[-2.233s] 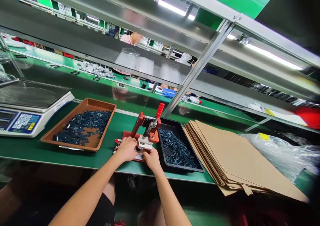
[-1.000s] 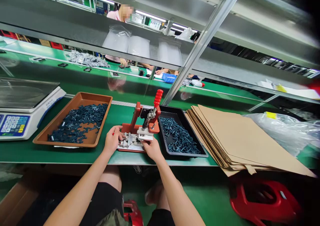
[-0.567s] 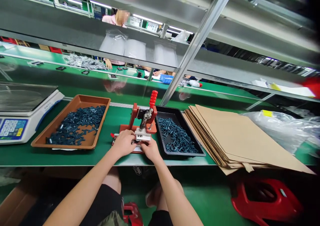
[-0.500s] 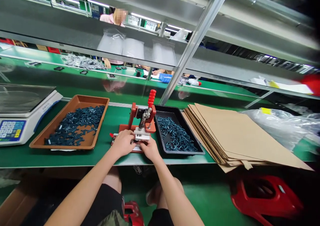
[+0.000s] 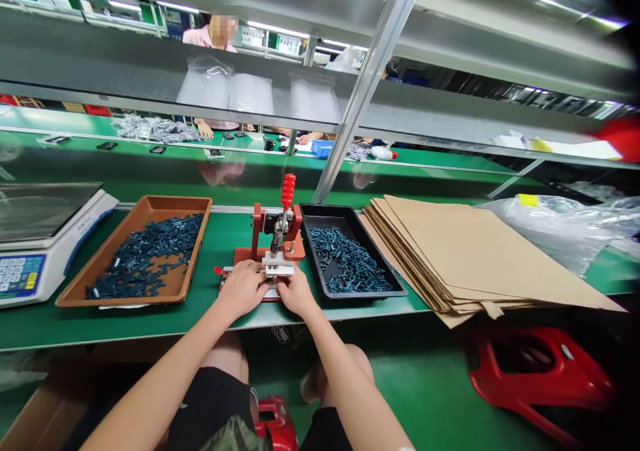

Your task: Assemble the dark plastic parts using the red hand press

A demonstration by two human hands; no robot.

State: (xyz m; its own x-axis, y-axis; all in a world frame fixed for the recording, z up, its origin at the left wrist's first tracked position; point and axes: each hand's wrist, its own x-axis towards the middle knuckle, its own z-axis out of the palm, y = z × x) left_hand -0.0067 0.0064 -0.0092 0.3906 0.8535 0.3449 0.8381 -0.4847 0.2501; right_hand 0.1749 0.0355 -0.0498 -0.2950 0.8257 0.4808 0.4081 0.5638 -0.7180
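A toggle-clamp press (image 5: 278,238) with a red upright handle (image 5: 289,191) stands on the green bench in front of me. My left hand (image 5: 243,286) rests at the left of its metal base, fingers bent in under the pale clamping block (image 5: 278,264). From the other side my right hand (image 5: 296,291) reaches in, thumb and fingers close together below the same block. Whatever the fingertips pinch is hidden behind the hands and too small to make out. Neither hand touches the red handle.
Left of the press is a brown tray (image 5: 199,264) of small dark-blue parts, then a weighing scale (image 5: 60,251). On the right come a black tray (image 5: 365,296) of similar parts and stacked cardboard sheets (image 5: 480,251). A slanted metal post (image 5: 370,84) rises behind. Someone in pink (image 5: 200,36) works beyond.
The whole view has shifted and tilted slightly with my head. Both hands stay at the base of the press, and its handle remains upright.
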